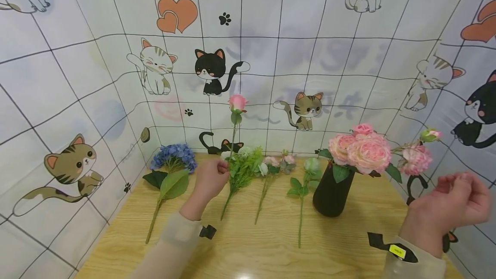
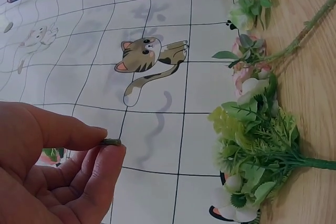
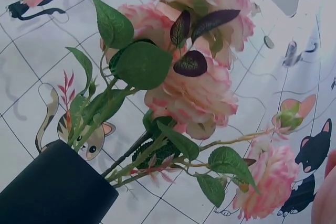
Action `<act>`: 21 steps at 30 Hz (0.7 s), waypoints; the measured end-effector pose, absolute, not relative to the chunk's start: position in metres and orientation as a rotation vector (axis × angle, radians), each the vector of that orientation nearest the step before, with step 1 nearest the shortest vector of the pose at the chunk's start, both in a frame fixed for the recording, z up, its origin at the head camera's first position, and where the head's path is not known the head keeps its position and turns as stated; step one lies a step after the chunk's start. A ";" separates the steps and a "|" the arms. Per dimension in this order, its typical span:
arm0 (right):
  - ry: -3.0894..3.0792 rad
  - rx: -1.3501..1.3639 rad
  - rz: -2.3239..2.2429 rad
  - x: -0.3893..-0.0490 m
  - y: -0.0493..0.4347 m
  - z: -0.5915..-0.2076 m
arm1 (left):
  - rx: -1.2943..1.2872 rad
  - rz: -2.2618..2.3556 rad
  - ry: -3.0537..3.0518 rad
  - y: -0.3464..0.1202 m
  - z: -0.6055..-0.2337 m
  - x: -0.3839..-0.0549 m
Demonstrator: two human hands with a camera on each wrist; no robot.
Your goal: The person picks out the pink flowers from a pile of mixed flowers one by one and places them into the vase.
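A single pink rose (image 1: 237,103) stands upright on its stem, its lower end pinched between thumb and fingertips of my left hand (image 1: 209,180). In the left wrist view a short green stem end (image 2: 111,141) pokes out past the fingertips. My right hand (image 1: 449,201) is raised at the right with loosely bent fingers and nothing visible in them; only a sliver of it shows in the right wrist view. Beside it, a black vase (image 1: 332,193) holds large pink roses (image 1: 369,152) and a side branch with a pink bloom (image 1: 415,158) leaning right.
On the wooden table (image 1: 263,253) lie a blue hydrangea (image 1: 174,157), a green leafy spray (image 1: 242,169), a stem of small pale pink flowers (image 1: 271,165) and a pale green flower stem (image 1: 300,210). A cat-patterned sheet (image 1: 259,63) encloses the back and sides.
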State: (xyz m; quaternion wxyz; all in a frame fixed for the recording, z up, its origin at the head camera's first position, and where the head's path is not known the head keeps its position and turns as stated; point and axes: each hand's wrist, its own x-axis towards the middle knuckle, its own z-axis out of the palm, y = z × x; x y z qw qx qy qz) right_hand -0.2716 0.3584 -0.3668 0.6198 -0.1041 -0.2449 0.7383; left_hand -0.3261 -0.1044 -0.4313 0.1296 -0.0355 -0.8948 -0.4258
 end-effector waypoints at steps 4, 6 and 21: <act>-0.567 -0.203 1.653 -0.267 0.349 -0.362 | -0.136 -1.182 -2.609 -0.099 -0.434 -0.322; -0.584 -0.185 1.631 -0.265 0.346 -0.361 | -0.145 -1.179 -2.611 -0.097 -0.434 -0.319; -0.688 0.231 1.647 -0.251 0.285 -0.347 | -0.278 -1.224 -2.647 -0.081 -0.440 -0.306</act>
